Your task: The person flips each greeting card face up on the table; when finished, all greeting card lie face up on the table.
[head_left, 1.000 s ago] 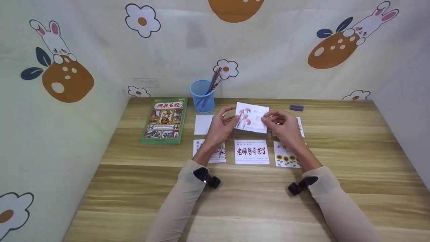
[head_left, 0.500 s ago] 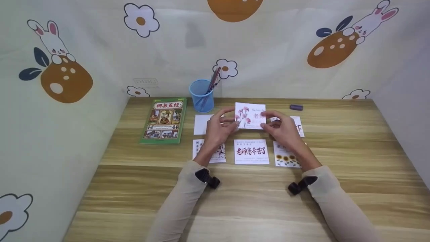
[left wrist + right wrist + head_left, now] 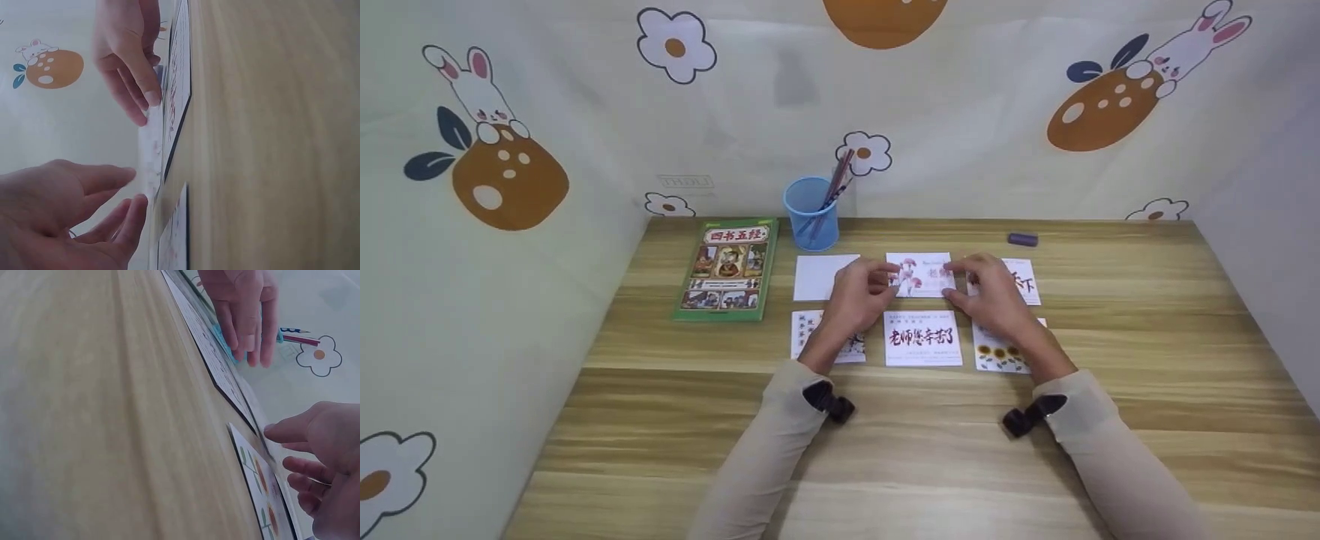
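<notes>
A white card with pink flowers (image 3: pixel 911 283) lies flat, or nearly so, in the middle of the back row of cards. At its left edge is my left hand (image 3: pixel 859 296), its fingertips beside the card and spread slightly apart in the left wrist view. My right hand (image 3: pixel 988 292) is at the opposite edge, thumb by the near corner and fingertips at the far one. Directly in front lies a card with dark red characters (image 3: pixel 922 339). The right hand partly covers a sunflower card (image 3: pixel 1001 358) and a card with brush lettering (image 3: pixel 1026 283).
A blank white card (image 3: pixel 816 276) and a blossom card (image 3: pixel 804 337) lie left, partly under the left forearm and hand. Behind stands a blue mesh cup (image 3: pixel 814 225) with pencils. A green-bordered book (image 3: pixel 727 270) lies left, a small dark purple cylinder (image 3: pixel 1022 240) back right.
Both hands have lowered the pink-flower card from above the table into the back row. It was tilted up and gripped at both sides; now it lies level and the fingers have loosened.
</notes>
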`<state>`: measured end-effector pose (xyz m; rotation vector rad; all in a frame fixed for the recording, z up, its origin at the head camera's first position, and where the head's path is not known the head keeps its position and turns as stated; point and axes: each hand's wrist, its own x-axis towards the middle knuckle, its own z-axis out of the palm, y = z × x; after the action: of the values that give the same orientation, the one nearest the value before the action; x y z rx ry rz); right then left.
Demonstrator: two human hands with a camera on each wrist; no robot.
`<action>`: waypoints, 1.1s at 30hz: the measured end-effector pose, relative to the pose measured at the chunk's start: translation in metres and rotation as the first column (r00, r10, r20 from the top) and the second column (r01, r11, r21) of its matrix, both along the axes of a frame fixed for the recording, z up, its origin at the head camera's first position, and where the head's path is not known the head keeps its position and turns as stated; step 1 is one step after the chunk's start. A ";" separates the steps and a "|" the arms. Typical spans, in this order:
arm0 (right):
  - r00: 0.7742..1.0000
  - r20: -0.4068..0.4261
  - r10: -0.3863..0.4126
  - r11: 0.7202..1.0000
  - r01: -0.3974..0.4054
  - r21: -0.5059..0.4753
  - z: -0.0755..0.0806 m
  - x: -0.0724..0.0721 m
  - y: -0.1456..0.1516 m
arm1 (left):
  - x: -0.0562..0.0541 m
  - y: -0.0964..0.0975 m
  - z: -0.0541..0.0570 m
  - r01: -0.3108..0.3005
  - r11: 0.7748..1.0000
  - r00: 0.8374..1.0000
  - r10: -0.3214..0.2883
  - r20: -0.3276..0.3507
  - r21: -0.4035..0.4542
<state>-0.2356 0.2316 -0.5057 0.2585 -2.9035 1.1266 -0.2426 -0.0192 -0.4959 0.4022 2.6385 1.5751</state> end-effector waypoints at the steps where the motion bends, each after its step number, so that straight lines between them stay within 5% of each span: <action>1: 1.000 0.006 0.006 1.000 -0.007 0.018 0.000 0.000 0.000 | 0.001 0.000 0.000 0.008 1.000 1.000 -0.007 0.007 -0.024; 8: 0.998 -0.010 0.056 0.996 -0.055 0.076 -0.001 0.002 0.000 | 0.003 0.001 0.001 0.058 0.993 0.997 -0.053 0.048 -0.103; 33: 0.998 0.001 0.057 0.997 -0.057 0.055 0.000 0.002 0.001 | 0.002 -0.001 0.002 0.066 0.994 0.996 -0.061 0.059 -0.091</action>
<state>-0.2336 0.2325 -0.5062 0.3455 -2.9478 1.0545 -0.2402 -0.0206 -0.4937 0.4264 2.6173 1.4175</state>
